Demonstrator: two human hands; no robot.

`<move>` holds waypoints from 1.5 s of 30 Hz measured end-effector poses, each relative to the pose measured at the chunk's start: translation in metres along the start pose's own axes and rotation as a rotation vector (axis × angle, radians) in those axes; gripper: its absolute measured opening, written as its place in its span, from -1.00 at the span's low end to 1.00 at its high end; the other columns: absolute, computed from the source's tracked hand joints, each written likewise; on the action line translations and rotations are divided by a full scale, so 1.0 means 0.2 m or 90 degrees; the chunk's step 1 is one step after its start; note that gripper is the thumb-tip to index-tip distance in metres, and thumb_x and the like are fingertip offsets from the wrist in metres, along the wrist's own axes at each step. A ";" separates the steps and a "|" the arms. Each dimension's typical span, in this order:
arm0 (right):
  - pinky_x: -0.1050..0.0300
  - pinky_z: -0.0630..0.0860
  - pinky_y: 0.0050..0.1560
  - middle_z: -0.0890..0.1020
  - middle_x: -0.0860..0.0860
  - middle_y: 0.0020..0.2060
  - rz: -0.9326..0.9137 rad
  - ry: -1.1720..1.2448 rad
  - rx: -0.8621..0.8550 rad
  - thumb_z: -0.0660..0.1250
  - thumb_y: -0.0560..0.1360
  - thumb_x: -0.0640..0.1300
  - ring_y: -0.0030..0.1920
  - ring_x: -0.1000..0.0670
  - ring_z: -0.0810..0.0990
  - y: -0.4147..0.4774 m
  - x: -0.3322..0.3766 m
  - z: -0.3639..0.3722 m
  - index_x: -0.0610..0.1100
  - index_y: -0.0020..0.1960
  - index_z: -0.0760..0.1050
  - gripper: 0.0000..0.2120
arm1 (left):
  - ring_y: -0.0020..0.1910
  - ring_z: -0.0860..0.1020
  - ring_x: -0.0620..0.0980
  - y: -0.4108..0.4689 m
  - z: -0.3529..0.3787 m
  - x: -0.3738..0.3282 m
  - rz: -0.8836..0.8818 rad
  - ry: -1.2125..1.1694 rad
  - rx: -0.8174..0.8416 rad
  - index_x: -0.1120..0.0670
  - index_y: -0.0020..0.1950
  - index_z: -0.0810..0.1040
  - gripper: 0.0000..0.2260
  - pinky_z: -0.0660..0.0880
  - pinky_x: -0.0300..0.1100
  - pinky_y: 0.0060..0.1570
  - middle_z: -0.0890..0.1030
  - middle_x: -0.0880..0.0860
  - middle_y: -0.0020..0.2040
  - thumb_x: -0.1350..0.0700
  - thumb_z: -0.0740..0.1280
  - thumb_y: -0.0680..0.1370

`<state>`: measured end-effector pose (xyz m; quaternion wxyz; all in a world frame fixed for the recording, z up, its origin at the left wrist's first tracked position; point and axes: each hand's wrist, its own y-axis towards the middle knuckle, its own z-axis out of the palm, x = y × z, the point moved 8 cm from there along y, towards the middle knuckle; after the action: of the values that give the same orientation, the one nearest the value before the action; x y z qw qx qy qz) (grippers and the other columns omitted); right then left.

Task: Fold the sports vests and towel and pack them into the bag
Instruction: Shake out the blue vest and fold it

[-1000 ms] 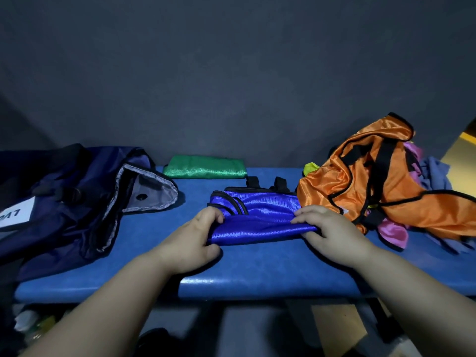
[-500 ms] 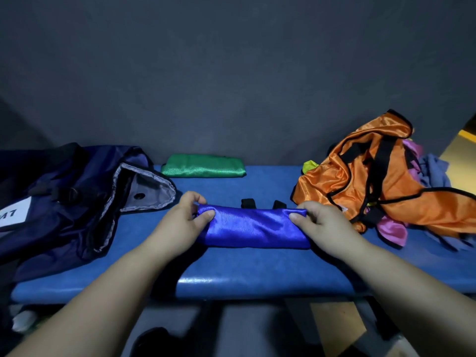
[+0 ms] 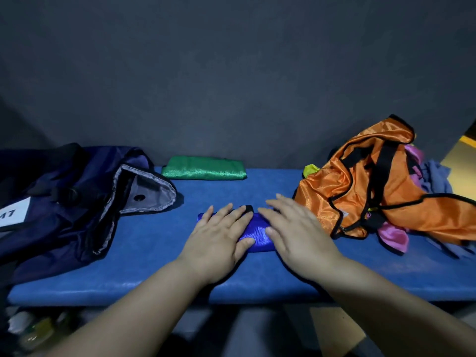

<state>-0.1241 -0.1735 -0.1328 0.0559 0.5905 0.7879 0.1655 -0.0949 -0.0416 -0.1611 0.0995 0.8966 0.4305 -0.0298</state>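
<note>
A folded blue vest (image 3: 257,234) lies in the middle of the blue bench (image 3: 154,243). My left hand (image 3: 219,238) and my right hand (image 3: 296,233) both press flat on it with straight fingers, hiding most of it. A folded green vest (image 3: 204,171) sits at the back of the bench. The navy bag (image 3: 64,202) lies open on the left, its grey-lined mouth (image 3: 146,191) facing the middle. On the right is a crumpled orange vest (image 3: 373,189) over pink (image 3: 392,234) and yellow (image 3: 310,169) vests and a grey-blue towel (image 3: 438,176).
A dark wall stands right behind the bench. The bench's front edge runs just under my forearms. Blurred small items lie on the floor at lower left (image 3: 31,328).
The blue vest was folded over into a narrower bundle. My hands let go of its ends, moved inward and now lie flat on top of it.
</note>
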 end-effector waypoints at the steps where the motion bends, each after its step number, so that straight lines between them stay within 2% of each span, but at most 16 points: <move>1: 0.06 -0.01 0.47 0.35 0.04 0.46 0.000 0.007 0.069 -0.11 0.59 0.20 0.52 0.00 0.16 -0.01 0.01 0.06 0.00 0.49 0.32 -0.43 | 0.57 0.06 0.01 0.00 0.00 0.01 -0.001 -0.003 -0.001 -0.05 0.58 0.12 -0.12 -0.23 -0.07 0.44 0.14 -0.07 0.58 -0.43 -0.43 0.42; 3: 0.11 -0.27 0.47 0.08 0.13 0.56 0.032 0.025 0.180 -0.30 0.50 0.37 0.56 0.10 -0.12 -0.04 -0.02 0.16 0.10 0.58 0.02 -0.28 | 0.58 -0.02 -0.02 0.00 0.02 0.03 -0.013 -0.009 0.010 -0.07 0.59 0.05 -0.06 -0.27 -0.07 0.45 0.07 -0.10 0.59 -0.43 -0.53 0.35; 6: 0.09 -0.32 0.48 -0.07 0.21 0.57 0.045 0.031 0.210 -0.35 0.44 0.34 0.54 0.16 -0.25 -0.05 -0.06 0.18 0.17 0.57 -0.13 -0.28 | 0.58 -0.12 -0.05 -0.02 0.03 0.05 -0.062 -0.007 0.017 -0.11 0.59 -0.07 -0.03 -0.26 -0.05 0.49 -0.04 -0.15 0.60 -0.44 -0.59 0.27; 9: 0.04 -0.30 0.50 -0.11 0.23 0.56 0.059 0.049 0.227 -0.34 0.44 0.35 0.53 0.17 -0.29 -0.07 -0.07 0.17 0.19 0.56 -0.16 -0.29 | 0.57 -0.15 -0.08 -0.03 0.05 0.11 -0.118 -0.036 0.038 -0.14 0.59 -0.10 0.04 -0.21 -0.03 0.50 -0.09 -0.17 0.59 -0.49 -0.61 0.18; 11: 0.03 -0.29 0.51 -0.13 0.24 0.55 0.071 0.052 0.237 -0.34 0.43 0.36 0.52 0.18 -0.30 -0.08 -0.10 0.17 0.18 0.56 -0.18 -0.27 | 0.57 -0.14 -0.09 -0.04 0.04 0.14 -0.145 -0.055 0.047 -0.15 0.59 -0.10 0.03 -0.20 -0.03 0.50 -0.08 -0.17 0.59 -0.55 -0.50 0.19; 15: 0.07 -0.23 0.54 -0.11 0.24 0.54 0.102 0.072 0.239 -0.40 0.40 0.38 0.54 0.16 -0.23 -0.11 -0.17 0.16 0.15 0.57 -0.20 -0.23 | 0.57 -0.09 -0.07 -0.08 0.03 0.18 -0.191 -0.084 0.074 -0.15 0.59 -0.11 -0.17 -0.17 -0.02 0.52 -0.07 -0.17 0.59 -0.40 -0.37 0.33; 17: 0.10 -0.11 0.54 -0.01 0.23 0.54 0.114 0.075 0.227 -0.45 0.39 0.42 0.56 0.13 -0.12 -0.12 -0.19 0.14 0.12 0.58 -0.13 -0.17 | 0.57 -0.02 -0.05 -0.10 0.02 0.20 -0.212 -0.096 0.085 -0.14 0.59 -0.07 -0.35 -0.11 -0.03 0.51 -0.03 -0.16 0.59 -0.34 -0.23 0.53; 20: 0.11 0.16 0.42 0.27 0.11 0.45 0.163 0.066 0.176 -0.23 0.58 0.30 0.45 0.04 0.21 -0.09 -0.21 0.08 0.05 0.55 0.15 -0.36 | 0.52 0.15 0.03 -0.10 -0.04 0.26 -0.262 -0.080 0.048 -0.11 0.57 0.12 -0.54 0.09 -0.07 0.48 0.18 -0.09 0.56 -0.15 -0.03 0.66; 22: 0.15 0.26 0.34 0.36 0.05 0.36 0.220 0.100 0.155 0.02 0.65 0.13 0.35 0.02 0.34 -0.07 -0.24 0.05 0.02 0.48 0.32 -0.54 | 0.41 0.29 0.07 -0.10 -0.09 0.30 -0.305 -0.031 0.042 -0.08 0.50 0.29 -0.56 0.24 -0.07 0.37 0.34 -0.03 0.45 -0.17 0.03 0.65; 24: 0.16 0.33 0.27 0.40 0.01 0.33 0.267 0.136 0.180 0.15 0.63 0.09 0.29 0.00 0.40 -0.04 -0.27 0.04 0.02 0.41 0.38 -0.62 | 0.31 0.39 0.10 -0.11 -0.12 0.34 -0.358 -0.040 0.070 -0.03 0.41 0.39 -0.55 0.34 -0.05 0.28 0.41 0.03 0.33 -0.22 0.10 0.61; 29: 0.17 0.37 0.25 0.42 -0.02 0.40 0.320 0.142 0.356 0.32 0.54 0.10 0.33 -0.03 0.43 0.02 -0.31 0.08 -0.03 0.49 0.26 -0.42 | 0.30 0.46 0.11 -0.10 -0.14 0.38 -0.441 -0.140 0.120 0.06 0.40 0.35 -0.49 0.39 -0.12 0.19 0.49 0.08 0.34 -0.19 0.26 0.55; 33: 0.21 0.41 0.05 0.51 0.01 0.17 0.345 0.141 0.428 0.44 0.46 0.07 0.14 -0.01 0.51 0.07 -0.33 0.09 -0.06 0.38 0.38 -0.44 | 0.27 0.49 0.06 -0.07 -0.13 0.39 -0.459 -0.167 0.151 0.04 0.38 0.40 -0.51 0.41 -0.15 0.23 0.51 0.05 0.32 -0.13 0.33 0.51; 35: 0.23 0.41 0.01 0.55 0.00 0.16 0.345 0.149 0.438 0.46 0.45 0.05 0.13 -0.01 0.53 0.10 -0.34 0.10 -0.08 0.34 0.44 -0.48 | 0.23 0.52 0.04 -0.06 -0.13 0.41 -0.474 -0.214 0.146 0.02 0.37 0.44 -0.52 0.43 -0.17 0.23 0.54 0.05 0.29 -0.09 0.38 0.49; 38: 0.21 0.45 0.02 0.60 -0.02 0.15 0.350 0.183 0.407 0.48 0.43 0.02 0.10 -0.01 0.57 0.15 -0.36 0.12 -0.09 0.27 0.51 -0.54 | 0.27 0.49 0.05 -0.01 -0.16 0.43 -0.477 -0.255 0.107 0.05 0.44 0.38 -0.51 0.40 -0.20 0.24 0.51 0.07 0.34 0.02 0.34 0.52; 41: 0.16 0.48 0.03 0.63 -0.02 0.10 0.358 0.211 0.293 0.49 0.41 0.03 0.06 -0.03 0.59 0.22 -0.42 0.10 -0.07 0.20 0.55 -0.59 | 0.33 0.45 0.06 0.08 -0.23 0.44 -0.450 -0.283 0.031 0.03 0.50 0.29 -0.50 0.36 -0.22 0.24 0.45 0.07 0.40 0.08 0.29 0.57; 45: 0.19 0.37 0.01 0.62 -0.04 0.11 0.336 0.243 0.066 0.48 0.44 0.00 0.14 -0.08 0.57 0.34 -0.45 0.00 -0.12 0.21 0.56 -0.61 | -0.04 0.48 -0.01 0.21 -0.39 0.49 -0.389 -0.367 -0.120 -0.01 0.48 0.33 -0.53 0.32 -0.29 -0.13 0.51 0.10 0.28 0.18 0.28 0.58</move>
<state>-0.0356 -0.2429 -0.1198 -0.1679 0.7346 0.6114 0.2415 -0.0027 0.0233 -0.0914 0.2838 0.6699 0.6315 -0.2681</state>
